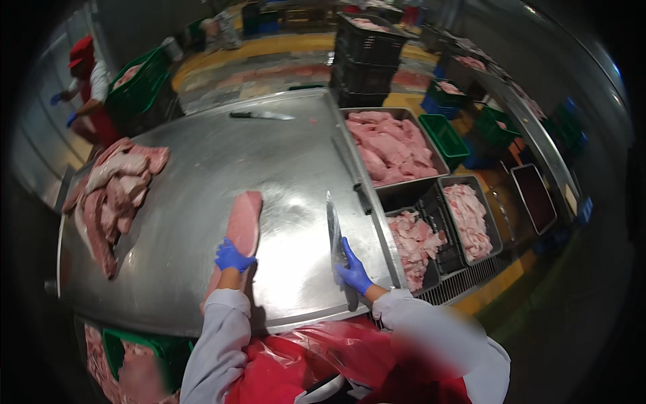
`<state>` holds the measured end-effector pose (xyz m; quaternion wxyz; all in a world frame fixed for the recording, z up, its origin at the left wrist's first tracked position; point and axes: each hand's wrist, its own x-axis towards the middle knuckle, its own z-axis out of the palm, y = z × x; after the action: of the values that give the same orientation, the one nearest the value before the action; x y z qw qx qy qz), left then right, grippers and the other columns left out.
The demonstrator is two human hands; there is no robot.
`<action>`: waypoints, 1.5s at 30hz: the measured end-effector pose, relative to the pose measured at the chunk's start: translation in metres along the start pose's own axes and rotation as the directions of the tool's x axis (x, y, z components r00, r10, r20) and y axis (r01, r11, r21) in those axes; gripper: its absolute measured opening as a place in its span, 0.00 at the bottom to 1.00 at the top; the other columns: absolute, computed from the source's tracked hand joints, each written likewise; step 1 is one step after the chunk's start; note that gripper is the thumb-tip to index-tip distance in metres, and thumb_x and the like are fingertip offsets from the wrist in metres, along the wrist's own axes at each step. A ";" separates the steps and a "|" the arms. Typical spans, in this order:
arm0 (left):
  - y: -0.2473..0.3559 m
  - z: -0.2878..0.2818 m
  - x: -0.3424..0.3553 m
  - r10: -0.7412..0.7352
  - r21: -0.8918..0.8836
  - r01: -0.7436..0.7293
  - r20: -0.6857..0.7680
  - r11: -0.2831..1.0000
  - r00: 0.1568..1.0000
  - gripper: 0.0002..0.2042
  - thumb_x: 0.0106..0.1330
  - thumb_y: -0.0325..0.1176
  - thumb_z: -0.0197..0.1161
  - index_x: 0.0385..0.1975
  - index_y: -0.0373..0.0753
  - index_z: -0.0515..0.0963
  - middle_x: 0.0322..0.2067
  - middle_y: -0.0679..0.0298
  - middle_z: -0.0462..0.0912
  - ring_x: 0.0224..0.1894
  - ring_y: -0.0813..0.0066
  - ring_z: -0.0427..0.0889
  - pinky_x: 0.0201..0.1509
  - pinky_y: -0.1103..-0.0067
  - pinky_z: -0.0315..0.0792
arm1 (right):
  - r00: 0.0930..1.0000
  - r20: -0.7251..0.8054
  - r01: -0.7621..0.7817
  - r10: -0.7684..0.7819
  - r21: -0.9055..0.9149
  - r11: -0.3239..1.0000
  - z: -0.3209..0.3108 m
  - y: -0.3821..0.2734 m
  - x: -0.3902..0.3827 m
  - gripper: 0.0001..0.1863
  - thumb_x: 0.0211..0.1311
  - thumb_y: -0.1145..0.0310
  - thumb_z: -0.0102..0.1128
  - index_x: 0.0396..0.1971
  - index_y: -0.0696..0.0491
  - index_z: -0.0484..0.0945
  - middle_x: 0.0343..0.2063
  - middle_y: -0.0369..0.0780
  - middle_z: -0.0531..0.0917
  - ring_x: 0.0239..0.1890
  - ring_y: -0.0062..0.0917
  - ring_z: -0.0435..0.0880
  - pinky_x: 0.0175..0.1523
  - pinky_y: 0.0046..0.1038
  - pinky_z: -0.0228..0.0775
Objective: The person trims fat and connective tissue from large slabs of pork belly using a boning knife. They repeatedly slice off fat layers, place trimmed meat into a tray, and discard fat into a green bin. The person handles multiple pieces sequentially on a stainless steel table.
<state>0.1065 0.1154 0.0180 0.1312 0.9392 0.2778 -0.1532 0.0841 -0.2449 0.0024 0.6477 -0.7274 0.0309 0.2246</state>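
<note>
A long pink strip of meat, like a pork loin (245, 214), lies lengthwise on the steel table (182, 236). My blue-gloved left hand (234, 256) is closed over its middle, and my forearm hides part of the near end. To the right, my blue-gloved right hand (354, 268) grips a knife (332, 219); its blade points away from me, low over the steel. The glove covers most of the handle. A heap of meat pieces (118, 182) rests at the table's left side. Near the far edge lies a second knife (262, 116) with a dark handle.
Against the table's right edge stand a tray of large meat pieces (424, 176) and bins of trimmings (412, 246) and pale scraps (468, 219). Black crates (367, 60) are stacked beyond. A person in a red cap (82, 50) stands far left by a green crate (138, 87).
</note>
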 end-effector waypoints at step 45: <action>0.043 0.045 0.028 0.688 -0.011 -0.710 -0.235 0.704 0.687 0.27 0.47 0.44 0.72 0.47 0.39 0.77 0.38 0.47 0.84 0.42 0.44 0.82 0.46 0.61 0.77 | 0.952 0.267 0.306 -0.150 -0.838 0.452 -0.192 -0.106 -0.053 0.43 0.62 0.56 0.67 0.72 0.52 0.56 0.69 0.47 0.64 0.71 0.39 0.64 0.73 0.34 0.54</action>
<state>0.1435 0.0792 -0.0266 0.1963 0.9769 -0.0814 0.0243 0.1271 -0.4242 0.1316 0.2141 -0.9318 -0.2349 0.1755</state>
